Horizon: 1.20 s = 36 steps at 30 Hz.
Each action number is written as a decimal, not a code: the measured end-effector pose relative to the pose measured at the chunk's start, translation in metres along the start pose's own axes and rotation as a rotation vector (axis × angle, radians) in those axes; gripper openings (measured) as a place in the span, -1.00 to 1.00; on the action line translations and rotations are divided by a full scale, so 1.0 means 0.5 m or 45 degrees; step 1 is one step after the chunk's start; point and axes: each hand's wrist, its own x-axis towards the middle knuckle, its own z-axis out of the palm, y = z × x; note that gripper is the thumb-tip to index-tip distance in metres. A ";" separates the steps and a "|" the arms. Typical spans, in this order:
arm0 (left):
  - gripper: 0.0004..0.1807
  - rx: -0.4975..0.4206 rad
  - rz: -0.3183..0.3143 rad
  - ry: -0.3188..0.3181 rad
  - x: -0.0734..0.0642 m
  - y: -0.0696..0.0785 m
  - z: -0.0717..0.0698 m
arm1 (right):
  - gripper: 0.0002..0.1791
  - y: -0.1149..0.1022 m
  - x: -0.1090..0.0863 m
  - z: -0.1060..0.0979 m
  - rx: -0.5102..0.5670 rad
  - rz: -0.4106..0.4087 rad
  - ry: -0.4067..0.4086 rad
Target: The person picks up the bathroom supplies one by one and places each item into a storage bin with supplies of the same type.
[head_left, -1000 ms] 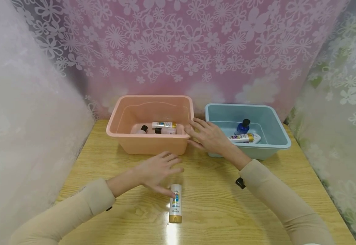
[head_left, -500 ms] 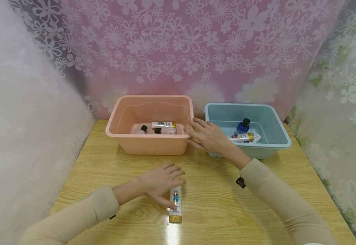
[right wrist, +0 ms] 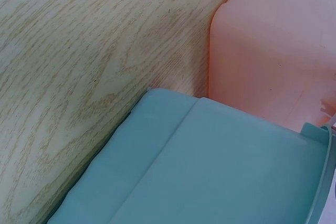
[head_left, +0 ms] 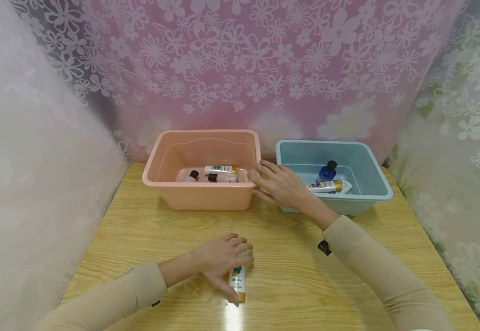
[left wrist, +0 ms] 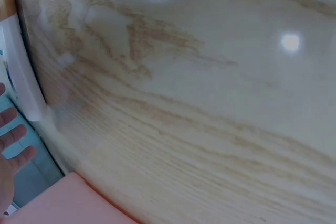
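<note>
A white bottle with a gold cap (head_left: 238, 281) lies on the wooden table, cap towards me. My left hand (head_left: 220, 261) is spread over it, covering its far end, with the thumb by the cap. In the left wrist view, the fingers (left wrist: 13, 137) are stretched out beside the bottle (left wrist: 23, 72), not wrapped round it. My right hand (head_left: 283, 185) rests at the right front corner of the pink basin (head_left: 206, 197), its fingers at the rim. Inside that basin lie a white tube (head_left: 219, 169) and two black-capped bottles (head_left: 225, 177).
Right of the pink basin stands a blue basin (head_left: 376, 186), close beside it. It holds a dark blue bottle (head_left: 326, 173) and a white gold-capped bottle (head_left: 324, 186) lying over another white item. A floral curtain (head_left: 223, 69) hangs behind both basins.
My left hand has moved towards me along the bottle, its thumb now at the cap. My right hand has stayed at the pink basin's corner.
</note>
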 end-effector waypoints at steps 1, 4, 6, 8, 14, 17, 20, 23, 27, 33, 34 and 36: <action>0.05 0.006 0.001 0.002 0.000 0.003 0.004 | -0.43 0.000 0.000 0.000 0.000 0.000 0.002; 0.04 0.021 0.004 0.015 0.000 0.009 0.011 | -0.43 -0.001 -0.001 0.001 -0.001 0.001 -0.004; 0.02 0.028 0.008 0.023 -0.001 0.012 0.016 | -0.41 -0.001 -0.001 0.001 -0.003 0.000 -0.003; 0.01 0.034 0.018 0.032 -0.002 0.014 0.021 | -0.40 -0.002 -0.001 0.001 0.000 0.001 0.002; -0.08 0.006 0.043 0.062 -0.004 0.018 0.033 | -0.41 -0.003 0.000 0.002 0.010 0.006 0.019; -0.09 0.013 0.049 0.078 -0.005 0.018 0.037 | -0.38 -0.003 0.001 0.003 -0.002 0.006 0.018; -0.05 0.035 0.055 0.095 -0.007 0.018 0.040 | -0.38 -0.002 0.001 0.004 -0.005 0.007 0.019; -0.01 0.069 0.065 0.107 -0.010 0.018 0.043 | -0.40 -0.002 0.001 0.004 -0.004 0.006 0.011; -0.01 0.095 0.074 0.106 -0.012 0.019 0.046 | -0.39 -0.003 0.001 0.002 0.003 0.004 -0.002; -0.09 0.086 0.071 0.123 -0.009 0.020 0.049 | -0.42 -0.004 0.001 0.001 0.005 0.002 0.028; -0.10 0.084 0.070 0.126 -0.009 0.020 0.049 | -0.42 -0.004 0.001 0.002 0.004 0.001 0.032; -0.12 0.083 0.069 0.129 -0.008 0.020 0.051 | -0.43 -0.004 0.002 0.002 0.000 -0.001 0.035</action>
